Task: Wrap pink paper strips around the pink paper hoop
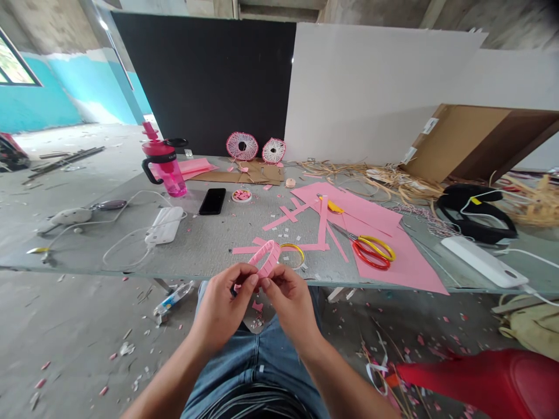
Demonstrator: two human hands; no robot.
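Observation:
Both my hands are raised over my lap, just in front of the table's near edge. Together they pinch a pink ring [268, 258] wrapped in pink paper strip. My left hand [225, 305] grips its lower left side with thumb and fingers closed. My right hand [290, 299] pinches the lower right side. A yellow ring [293, 251] lies on the table just behind the pink ring, among cut pink paper strips [305, 224].
Red-and-yellow scissors [371, 250] lie on a pink paper sheet [393, 244] at right. A pink water bottle [163, 163], black phone [212, 201], white power bank [165, 225], two round woven discs [255, 148], straw, a cardboard box [476, 139] and black headphones [476, 215] occupy the table. A red chair [489, 378] stands lower right.

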